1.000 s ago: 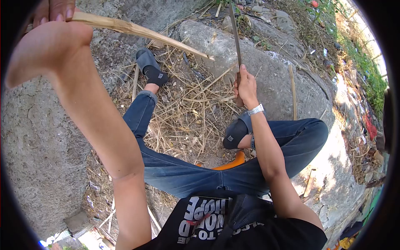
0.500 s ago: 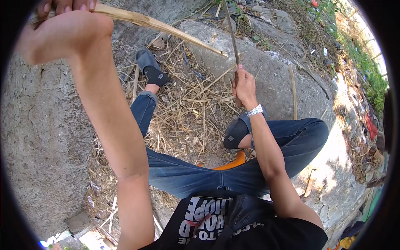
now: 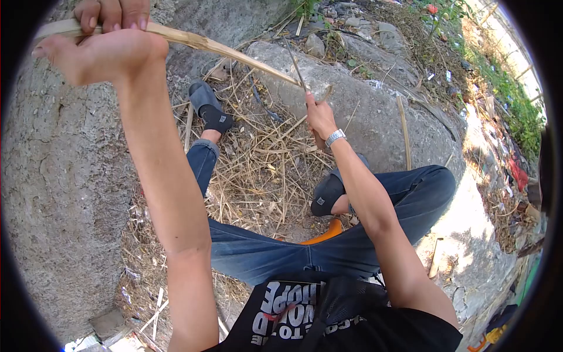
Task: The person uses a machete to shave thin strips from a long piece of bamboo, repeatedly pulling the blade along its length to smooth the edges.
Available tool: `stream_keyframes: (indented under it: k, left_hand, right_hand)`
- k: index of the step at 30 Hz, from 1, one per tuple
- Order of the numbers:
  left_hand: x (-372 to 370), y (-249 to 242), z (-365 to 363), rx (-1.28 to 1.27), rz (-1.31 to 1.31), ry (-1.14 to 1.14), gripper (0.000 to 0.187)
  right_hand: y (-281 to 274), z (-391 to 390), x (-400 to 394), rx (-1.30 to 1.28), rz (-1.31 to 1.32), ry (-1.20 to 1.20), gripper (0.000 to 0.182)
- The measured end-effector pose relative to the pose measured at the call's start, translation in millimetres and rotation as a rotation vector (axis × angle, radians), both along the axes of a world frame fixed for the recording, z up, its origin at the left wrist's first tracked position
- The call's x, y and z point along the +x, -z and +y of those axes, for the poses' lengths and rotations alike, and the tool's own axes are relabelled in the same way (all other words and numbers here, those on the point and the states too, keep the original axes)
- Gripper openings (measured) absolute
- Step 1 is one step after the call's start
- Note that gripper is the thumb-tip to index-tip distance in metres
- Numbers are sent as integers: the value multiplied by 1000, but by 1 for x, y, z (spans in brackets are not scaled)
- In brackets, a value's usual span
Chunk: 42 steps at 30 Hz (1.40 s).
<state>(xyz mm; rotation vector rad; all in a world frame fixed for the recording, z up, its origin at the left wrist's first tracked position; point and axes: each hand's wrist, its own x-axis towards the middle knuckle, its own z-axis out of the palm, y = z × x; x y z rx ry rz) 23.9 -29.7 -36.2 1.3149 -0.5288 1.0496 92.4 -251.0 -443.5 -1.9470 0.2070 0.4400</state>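
Note:
A long, pale wooden strip (image 3: pixel 226 51) slants across the top of the view, down toward the right. My left hand (image 3: pixel 114 47) grips its upper end at the far left, with the fingers wrapped over it. My right hand (image 3: pixel 321 118), with a metal watch (image 3: pixel 335 137) at the wrist, is closed round the handle of a knife with a long, thin blade (image 3: pixel 295 63). The blade points up and away from me and crosses the lower tip of the strip, just above my right fingers.
A large grey rock (image 3: pixel 375 123) lies beyond my right hand, with a loose strip (image 3: pixel 404 132) on it. Dry shavings (image 3: pixel 264 167) cover the ground between my feet. An orange seat (image 3: pixel 322 233) shows beneath me. A rough stone block (image 3: pixel 64 193) stands at left.
My right hand has moved left with the knife, bringing the blade from beyond the strip's tip to across it. My left hand has shifted slightly right and down with the strip.

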Motion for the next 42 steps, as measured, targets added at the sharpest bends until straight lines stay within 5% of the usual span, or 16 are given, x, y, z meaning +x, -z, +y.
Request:
stream_keyframes:
  k: [5,8,12,14,15,16,22,27,29,31,33,35,36,38,41,42]
  left_hand:
    - [-4,12,-3,4,33,-79,68]
    - [1,38,8,-313,-72,343,59]
    - [-14,13,-59,24,-240,-73,57]
    - [-13,-21,-39,-181,-141,214,57]
    - [-15,-33,-42,-390,-14,492,57]
    - [2,-7,-62,-166,-201,-77,58]
    - [-12,32,-44,-76,-121,-175,58]
    - [0,2,-26,9,-197,-66,57]
    - [5,-11,-38,13,-233,71,57]
    - [11,-17,-68,-13,-327,-57,57]
    - [2,-5,-69,-13,-275,-15,57]
    - [0,9,-61,28,-206,-58,59]
    - [12,18,-38,-225,-104,-17,60]
    - [4,26,-55,-166,-109,-53,60]
    - [7,11,-55,-269,-107,-33,59]
    - [4,5,-69,-162,-179,-113,59]
  right_hand:
    - [-85,10,-21,149,-327,27,72]
    - [-76,11,-41,307,-759,83,64]
    - [34,-11,-49,-47,-547,79,68]
    - [22,-20,-38,10,46,-17,69]
    - [15,-20,-30,15,39,-7,69]
    - [11,-21,-28,67,-59,28,68]
    - [-91,-21,-55,536,-515,80,61]
    - [44,-28,-49,227,-704,64,63]
    - [87,-39,-32,-152,-280,-14,67]
    - [68,-39,-18,-283,-369,-25,72]
    - [6,-44,-28,99,111,9,73]
    - [-35,-39,-32,190,101,25,72]
    - [-48,-34,-39,263,-121,35,68]
    - [-60,-26,-53,373,-466,32,63]
    - [11,-19,-52,167,-761,69,60]
    - [37,-20,-53,77,-622,72,61]
